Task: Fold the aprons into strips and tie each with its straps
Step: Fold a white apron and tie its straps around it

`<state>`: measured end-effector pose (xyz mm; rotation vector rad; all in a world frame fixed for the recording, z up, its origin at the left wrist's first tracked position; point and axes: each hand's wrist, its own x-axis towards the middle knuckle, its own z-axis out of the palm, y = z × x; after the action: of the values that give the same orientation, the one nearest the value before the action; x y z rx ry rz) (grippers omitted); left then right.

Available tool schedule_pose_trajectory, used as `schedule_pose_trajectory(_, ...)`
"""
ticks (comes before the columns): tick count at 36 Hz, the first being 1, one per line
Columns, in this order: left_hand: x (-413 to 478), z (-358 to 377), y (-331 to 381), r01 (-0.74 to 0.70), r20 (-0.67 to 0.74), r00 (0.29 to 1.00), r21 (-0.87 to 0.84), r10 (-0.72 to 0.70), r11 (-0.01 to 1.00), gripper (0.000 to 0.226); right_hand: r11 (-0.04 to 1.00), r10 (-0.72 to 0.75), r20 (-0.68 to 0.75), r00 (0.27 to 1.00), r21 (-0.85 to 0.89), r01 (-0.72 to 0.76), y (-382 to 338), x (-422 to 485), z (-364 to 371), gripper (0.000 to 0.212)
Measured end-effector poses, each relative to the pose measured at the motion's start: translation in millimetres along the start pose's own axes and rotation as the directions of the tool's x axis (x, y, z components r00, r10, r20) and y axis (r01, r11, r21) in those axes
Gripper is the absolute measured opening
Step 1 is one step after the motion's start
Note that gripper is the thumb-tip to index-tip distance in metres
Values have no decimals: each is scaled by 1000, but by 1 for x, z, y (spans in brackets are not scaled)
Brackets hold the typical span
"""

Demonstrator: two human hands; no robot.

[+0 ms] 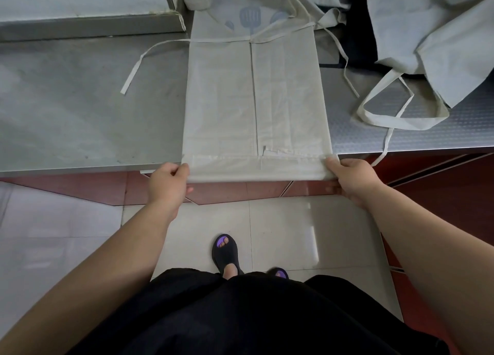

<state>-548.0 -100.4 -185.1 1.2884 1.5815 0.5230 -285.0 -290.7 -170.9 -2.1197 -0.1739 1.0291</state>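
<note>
On the steel bench (80, 119) a loose strap (137, 63) is seen trailing at the left; the apron strip (254, 101) — laid lengthwise, near hem turned over at the bench edge — is pinched at that hem's corners by the fingers (181, 169) of the left hand (167, 183) and right hand (352, 179). Should one corner be carried ahead, the fold would likely be skewed. At the right, heaped aprons (427, 39) lie close — their neck loop (387, 115) could be snagged.
</note>
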Motion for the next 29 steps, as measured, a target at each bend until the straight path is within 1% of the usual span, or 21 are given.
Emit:
schedule_pose_trajectory(2,0,-1,0,8,-17,1000,-10,-9,1000,20,1000,-3,-11,1000,-12,3,0,3,-1,38)
schedule_pose_trajectory(5,1,-3,2,17,-8,1000,-12,-17,1000,16,1000,5,23,1000,6,-6,-4,2,-3,33)
schedule_pose_trajectory(8,1,-6,4,33,56,998,-12,-32,999,6,993,10,131,991,118,-26,-7,-1,-4,28)
schedule_pose_trajectory(10,0,-7,3,43,116,992,5,-44,999,9,980,27,242,970,186,-74,-8,-4,-5,25)
schedule_pose_trajectory(13,-5,-8,4,15,163,986,20,-18,1000,14,968,67,369,927,201,-150,-8,-5,-8,26)
schedule_pose_trajectory(15,-6,-8,4,-5,141,990,22,2,1000,17,965,96,395,914,187,-182,-8,-3,-8,26)
schedule_pose_trajectory(17,-6,-8,4,-1,107,994,44,-4,999,19,965,103,389,916,183,-186,-9,-2,-6,29)
schedule_pose_trajectory(18,-7,-7,5,-8,91,996,84,0,996,19,968,100,377,921,178,-178,-10,-2,-5,31)
schedule_pose_trajectory(20,-9,-4,8,-55,43,998,252,46,966,19,977,80,339,937,160,-141,-11,-3,-3,32)
schedule_pose_trajectory(21,-11,-1,10,-83,5,996,353,87,932,25,980,64,319,945,161,-120,-12,-3,-2,32)
schedule_pose_trajectory(22,-15,1,13,-125,-29,988,447,154,886,37,980,50,306,951,170,-106,-12,-4,-1,31)
schedule_pose_trajectory(23,-20,5,17,-208,-35,963,530,266,822,49,979,38,298,954,178,-94,-12,-3,0,31)
schedule_pose_trajectory(24,-26,11,21,-330,7,913,597,407,731,55,980,27,294,956,181,-84,-11,-3,0,31)
schedule_pose_trajectory(25,-33,18,26,-466,95,841,627,533,624,56,981,18,294,956,181,-74,-11,-3,1,31)
schedule_pose_trajectory(26,-36,27,31,-587,200,760,619,618,522,57,981,11,295,955,182,-67,-11,-3,1,31)
schedule_pose_trajectory(27,-40,35,38,-686,321,688,579,651,440,59,982,5,298,954,179,-61,-11,-3,2,31)
schedule_pose_trajectory(28,-42,46,44,-758,444,634,520,633,395,62,983,1,299,954,173,-55,-10,-3,2,31)
schedule_pose_trajectory(29,-44,57,51,-804,566,592,461,574,375,66,985,-5,302,953,164,-47,-8,-2,1,30)
